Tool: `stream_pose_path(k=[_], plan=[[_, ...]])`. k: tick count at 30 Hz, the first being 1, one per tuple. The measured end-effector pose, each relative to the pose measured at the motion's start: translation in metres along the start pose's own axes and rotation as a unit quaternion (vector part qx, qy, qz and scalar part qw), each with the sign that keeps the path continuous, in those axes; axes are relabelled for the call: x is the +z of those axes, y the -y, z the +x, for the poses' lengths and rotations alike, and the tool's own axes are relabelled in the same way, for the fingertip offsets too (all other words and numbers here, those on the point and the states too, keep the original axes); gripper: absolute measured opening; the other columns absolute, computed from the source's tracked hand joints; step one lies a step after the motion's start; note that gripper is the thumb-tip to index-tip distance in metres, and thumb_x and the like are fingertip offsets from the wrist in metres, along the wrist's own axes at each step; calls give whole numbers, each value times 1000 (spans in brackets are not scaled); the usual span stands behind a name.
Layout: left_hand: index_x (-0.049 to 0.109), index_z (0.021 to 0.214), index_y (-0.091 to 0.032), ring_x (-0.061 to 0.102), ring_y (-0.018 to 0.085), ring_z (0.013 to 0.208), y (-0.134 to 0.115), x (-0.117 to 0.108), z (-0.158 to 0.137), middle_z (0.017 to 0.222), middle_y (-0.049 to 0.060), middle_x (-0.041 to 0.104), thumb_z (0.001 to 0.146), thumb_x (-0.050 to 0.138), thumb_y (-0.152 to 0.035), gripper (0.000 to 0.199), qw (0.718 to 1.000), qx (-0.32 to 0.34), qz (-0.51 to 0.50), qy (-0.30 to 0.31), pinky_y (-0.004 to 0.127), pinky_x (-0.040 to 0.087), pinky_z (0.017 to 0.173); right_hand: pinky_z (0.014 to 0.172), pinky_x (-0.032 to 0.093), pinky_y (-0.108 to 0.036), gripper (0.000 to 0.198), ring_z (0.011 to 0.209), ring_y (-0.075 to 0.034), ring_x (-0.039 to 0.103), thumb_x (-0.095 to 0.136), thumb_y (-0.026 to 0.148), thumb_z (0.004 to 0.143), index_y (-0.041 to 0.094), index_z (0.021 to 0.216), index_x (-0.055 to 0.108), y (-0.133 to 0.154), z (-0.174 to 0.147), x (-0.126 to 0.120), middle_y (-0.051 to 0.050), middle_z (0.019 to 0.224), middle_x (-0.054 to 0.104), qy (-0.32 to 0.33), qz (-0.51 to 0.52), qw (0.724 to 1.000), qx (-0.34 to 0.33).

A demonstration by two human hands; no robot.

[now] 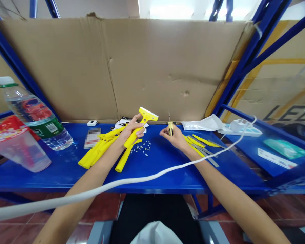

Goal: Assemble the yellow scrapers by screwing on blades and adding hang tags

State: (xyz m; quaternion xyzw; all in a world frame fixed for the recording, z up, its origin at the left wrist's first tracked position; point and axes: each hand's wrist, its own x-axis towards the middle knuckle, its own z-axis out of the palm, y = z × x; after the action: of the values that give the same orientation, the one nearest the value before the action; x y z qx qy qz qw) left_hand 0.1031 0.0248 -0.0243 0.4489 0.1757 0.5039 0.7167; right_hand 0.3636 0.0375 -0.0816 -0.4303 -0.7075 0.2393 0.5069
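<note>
My left hand [134,128] is closed around the handle of a yellow scraper [147,116], its wide head with a pale edge pointing up and to the right. In my right hand [176,137] is a small screwdriver [170,128] with a yellow-and-black handle, its shaft pointing up and away. The two tools are apart. Tiny screws and nuts [143,148] lie scattered on the blue table between my hands. Several yellow scraper handles [99,152] are piled left of my left forearm, and another yellow handle [123,161] lies just right of it. Yellow strips and metal blades [205,140] lie beside my right wrist.
On the left stand a large water bottle [47,118] and a clear plastic cup [22,149]. A white cable [152,176] crosses in front of both forearms. A white packet [202,122] and a power strip [244,130] lie at the back right, before a cardboard wall [155,67].
</note>
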Motion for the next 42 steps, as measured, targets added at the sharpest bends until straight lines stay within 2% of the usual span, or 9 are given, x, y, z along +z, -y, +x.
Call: stream_pose_path(k=[4,7,14,18,25,29,37,39,42], plan=[[61,132,-28,46,2,47,5,-4,4,107,3,73,81,82,-7,59,999,-40,32,-12,17,40,47,83,58,-44,42,87,-26,73,78,63,90,27,92,55,8,5,-11,-8,98,80,-94,26,995,-31],[61,135,-27,49,3,49,10,-3,5,107,6,74,81,84,-7,63,995,-92,46,-15,17,41,48,87,58,-43,42,90,-26,73,78,62,92,28,94,54,18,3,-11,-7,101,80,-107,31,992,-61],[61,140,-25,53,5,50,21,4,4,97,6,73,82,83,-7,65,984,-165,68,5,18,43,49,91,56,-43,35,89,-26,72,75,58,96,28,100,58,39,-1,-4,-6,102,80,-65,-4,995,-81],[60,140,-24,54,8,49,28,6,4,82,1,68,83,81,-7,63,980,-178,83,10,19,43,48,93,56,-42,32,90,-26,72,74,56,96,29,100,58,45,3,-3,-6,102,80,-55,-23,995,-83],[58,138,-24,54,9,50,29,10,2,75,-2,62,83,80,-5,62,982,-182,57,-11,19,41,49,90,54,-41,24,86,-24,73,70,39,95,30,94,48,48,8,-4,-5,100,80,-15,-64,992,-106],[58,136,-25,54,8,49,26,10,2,80,-2,63,81,82,-3,63,981,-189,34,-19,20,43,47,89,54,-40,27,85,-24,73,72,40,92,30,94,47,56,16,-4,-4,99,81,22,-64,993,-97],[56,141,-26,53,4,52,17,7,1,98,3,67,84,77,1,66,985,-166,-31,-37,15,44,49,93,56,-40,27,90,-24,71,83,39,77,25,89,64,63,60,1,-6,97,79,68,-23,996,-59],[55,142,-26,53,4,52,15,5,1,101,5,68,84,76,1,68,985,-165,-38,-40,16,45,50,92,58,-42,33,93,-25,72,87,42,72,24,86,63,58,68,7,-8,100,79,78,10,996,-35],[54,145,-26,53,4,52,12,3,1,105,7,70,85,74,2,69,983,-169,-44,-47,16,46,50,85,62,-42,53,92,-25,76,93,55,66,26,84,52,48,70,16,-10,102,82,88,76,993,11]])
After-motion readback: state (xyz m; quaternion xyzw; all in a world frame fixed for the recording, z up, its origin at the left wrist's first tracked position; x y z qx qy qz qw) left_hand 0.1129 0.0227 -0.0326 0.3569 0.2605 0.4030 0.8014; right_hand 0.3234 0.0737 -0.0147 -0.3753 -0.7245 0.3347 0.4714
